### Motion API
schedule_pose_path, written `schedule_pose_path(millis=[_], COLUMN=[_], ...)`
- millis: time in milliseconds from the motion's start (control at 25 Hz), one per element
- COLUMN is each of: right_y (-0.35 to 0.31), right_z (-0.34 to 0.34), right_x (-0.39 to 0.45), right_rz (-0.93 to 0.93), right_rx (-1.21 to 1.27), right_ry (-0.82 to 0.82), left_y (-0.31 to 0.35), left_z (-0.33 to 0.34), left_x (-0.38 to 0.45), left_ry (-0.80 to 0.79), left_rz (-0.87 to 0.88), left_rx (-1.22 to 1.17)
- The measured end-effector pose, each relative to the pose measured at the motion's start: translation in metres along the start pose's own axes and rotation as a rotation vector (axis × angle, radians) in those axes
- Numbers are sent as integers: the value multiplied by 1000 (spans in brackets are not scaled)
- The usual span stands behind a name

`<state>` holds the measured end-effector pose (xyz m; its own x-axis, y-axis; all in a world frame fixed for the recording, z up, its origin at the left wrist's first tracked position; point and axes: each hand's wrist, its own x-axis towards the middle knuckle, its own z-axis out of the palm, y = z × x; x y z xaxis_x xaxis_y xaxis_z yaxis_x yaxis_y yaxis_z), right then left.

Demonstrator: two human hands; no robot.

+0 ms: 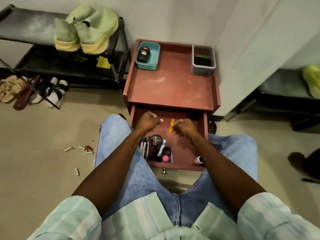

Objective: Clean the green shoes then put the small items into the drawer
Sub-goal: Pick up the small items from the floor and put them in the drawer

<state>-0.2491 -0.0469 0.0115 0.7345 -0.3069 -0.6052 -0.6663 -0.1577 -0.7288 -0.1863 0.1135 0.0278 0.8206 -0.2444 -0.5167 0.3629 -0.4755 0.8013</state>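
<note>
Beige floor is carrying a red cabinet [171,84] whose drawer [205,125] is standing open, both hands hovering over it, left hand [149,121] curled on nothing visible, right hand [184,127] pinching a yellow item [172,126], green shoes [86,30] sitting on the rack [26,26].

The person wears a short-sleeved shirt [131,220] in pale mint green with wide white stripes and thin blue lines running through the cloth. Its sleeves [69,219] end above the elbows at 7 and 5 o'clock, loose and wide at the cuff, so both forearms are bare down to the left hand [149,121] and right hand [184,127]. The shirt hem lies in folds across the lap at 6 o'clock. Below it are light blue jeans [121,153], faded and baggy, with a visible seam [176,210] between the legs and a stitched pocket edge at 3 o'clock.
</note>
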Motion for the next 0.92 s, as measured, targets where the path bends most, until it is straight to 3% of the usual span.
schedule_pose_path(millis=[120, 200, 480, 920], right_y=[44, 61, 111, 127], right_z=[1, 6, 28, 50], right_x=[20, 30, 56, 50], right_rz=[73, 59, 142, 50], right_rx=[-438, -561, -761, -1040], right_ry=[-39, -61, -69, -230], left_y=[-10, -14, -19, -22], left_z=[-1, -3, -9, -9], left_x=[10, 13, 26, 33], left_ry=[61, 106, 140, 138], left_rz=[-21, -11, 40, 93], left_rx=[119, 217, 424, 508])
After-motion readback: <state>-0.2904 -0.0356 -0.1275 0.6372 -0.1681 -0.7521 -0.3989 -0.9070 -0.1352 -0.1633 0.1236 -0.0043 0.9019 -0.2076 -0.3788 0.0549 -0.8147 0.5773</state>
